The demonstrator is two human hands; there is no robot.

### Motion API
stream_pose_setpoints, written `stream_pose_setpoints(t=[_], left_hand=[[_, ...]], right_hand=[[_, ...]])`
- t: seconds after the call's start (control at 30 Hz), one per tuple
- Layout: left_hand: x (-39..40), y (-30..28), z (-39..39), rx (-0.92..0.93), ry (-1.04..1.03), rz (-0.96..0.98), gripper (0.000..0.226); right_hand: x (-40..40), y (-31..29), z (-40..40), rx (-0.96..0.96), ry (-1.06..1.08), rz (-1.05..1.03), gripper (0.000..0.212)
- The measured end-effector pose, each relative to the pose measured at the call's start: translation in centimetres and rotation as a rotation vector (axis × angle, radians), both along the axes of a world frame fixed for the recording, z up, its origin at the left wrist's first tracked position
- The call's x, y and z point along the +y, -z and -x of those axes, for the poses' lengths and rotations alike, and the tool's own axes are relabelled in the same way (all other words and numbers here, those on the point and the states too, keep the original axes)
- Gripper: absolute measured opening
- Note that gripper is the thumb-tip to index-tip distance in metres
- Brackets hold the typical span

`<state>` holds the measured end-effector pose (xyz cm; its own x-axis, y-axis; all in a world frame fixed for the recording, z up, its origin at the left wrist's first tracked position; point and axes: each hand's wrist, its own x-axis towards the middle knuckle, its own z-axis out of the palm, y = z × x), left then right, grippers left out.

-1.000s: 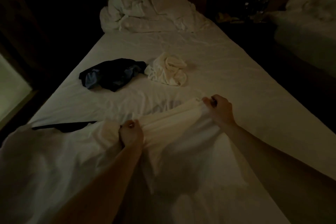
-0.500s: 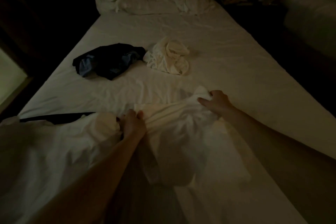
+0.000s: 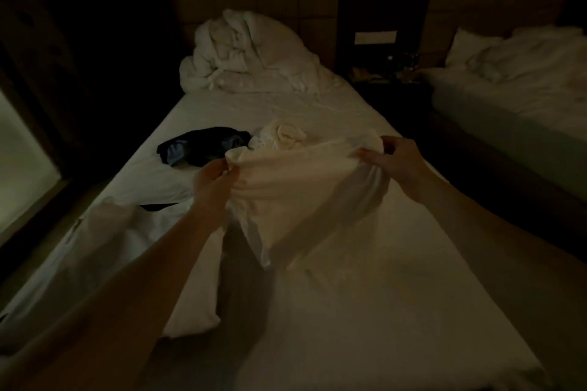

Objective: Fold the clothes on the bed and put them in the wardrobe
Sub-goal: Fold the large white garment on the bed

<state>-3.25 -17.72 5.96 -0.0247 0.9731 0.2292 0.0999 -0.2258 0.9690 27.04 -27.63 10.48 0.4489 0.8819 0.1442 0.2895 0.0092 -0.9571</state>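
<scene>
A cream garment (image 3: 301, 197) hangs in the air above the white bed (image 3: 397, 263), stretched between my hands. My left hand (image 3: 212, 184) pinches its left top corner and my right hand (image 3: 397, 162) pinches the right one. Its lower part droops toward the sheet. Behind it a crumpled cream garment (image 3: 282, 136) lies on the bed, partly hidden. To its left lies a dark blue garment (image 3: 200, 149). A white garment (image 3: 104, 232) is spread at the near left, with a dark piece (image 3: 158, 207) at its far edge.
A heaped white duvet (image 3: 254, 57) fills the head of the bed. A dark nightstand (image 3: 384, 73) stands to the right, then a second bed (image 3: 514, 89). A pale window or panel (image 3: 22, 174) is at the left. The room is dim.
Both hands have lifted the cream garment off the sheet and spread it wider. The camera has tilted up, so the headboard wall shows.
</scene>
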Motion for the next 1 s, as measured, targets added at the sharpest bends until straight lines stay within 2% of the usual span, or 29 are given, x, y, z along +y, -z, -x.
stream_pose_setpoints(t=[0.13, 0.23, 0.3, 0.37, 0.47, 0.57, 0.63, 0.77, 0.9, 1.0], left_hand=[[-4.5, -2.9, 1.1, -0.138, 0.023, -0.037, 0.003], [-7.2, -4.5, 2.5, -0.174, 0.041, -0.066, 0.003], [-8.6, -5.5, 3.6, -0.186, 0.053, -0.083, 0.006], [-10.1, -6.5, 4.7, -0.206, 0.069, -0.089, 0.011], [-12.0, -7.8, 6.7, -0.268, 0.070, -0.060, 0.012], [-13.0, -8.5, 9.7, -0.286, 0.045, -0.001, 0.016], [-13.7, -9.0, 11.9, -0.282, 0.036, 0.007, 0.017], [-14.7, -9.9, 17.2, -0.257, -0.056, 0.013, 0.005], [-14.2, -10.3, 23.3, -0.303, -0.134, 0.048, 0.019], [-12.8, -10.1, 26.6, -0.299, -0.197, 0.059, 0.020]], right_hand=[[-5.1, -2.9, 1.0, 0.050, 0.020, -0.045, 0.021], [-7.8, -4.8, 2.0, 0.065, -0.005, -0.071, 0.021], [-9.3, -6.1, 2.8, 0.093, -0.043, -0.082, 0.029], [-10.5, -7.0, 3.6, 0.133, -0.070, -0.079, 0.047], [-11.9, -7.6, 4.9, 0.151, -0.155, -0.034, 0.052], [-12.8, -7.9, 7.2, 0.178, -0.242, 0.032, 0.037], [-12.9, -7.9, 9.1, 0.182, -0.315, 0.058, 0.029], [-11.5, -7.7, 13.9, 0.147, -0.443, 0.103, 0.038], [-8.6, -7.3, 19.3, 0.171, -0.543, 0.124, 0.035], [-6.0, -6.5, 22.8, 0.174, -0.558, 0.149, 0.032]])
